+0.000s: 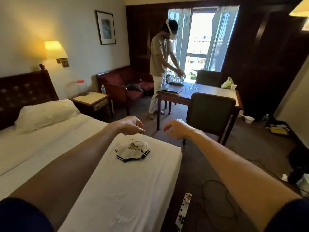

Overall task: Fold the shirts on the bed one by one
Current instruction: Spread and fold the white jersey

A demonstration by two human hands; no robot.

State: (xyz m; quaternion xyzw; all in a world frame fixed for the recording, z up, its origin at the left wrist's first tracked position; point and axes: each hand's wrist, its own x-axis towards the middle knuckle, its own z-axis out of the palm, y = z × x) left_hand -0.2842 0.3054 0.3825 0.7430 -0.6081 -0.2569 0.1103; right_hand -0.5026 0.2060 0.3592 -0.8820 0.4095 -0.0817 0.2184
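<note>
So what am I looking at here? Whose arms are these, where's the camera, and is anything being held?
There is no machine here: a person wears one camera on the head, looking forward and down, so the two bare arms are their own. The left hand and right hand hang above the far end of the bed, fingers loosely curled, with nothing in either grip. Under them on the white sheet lies a small crumpled white shirt with dark trim, not yet folded. A pillow lies at the head of the bed. Behind, another person stands at a table with glasses on it.
</note>
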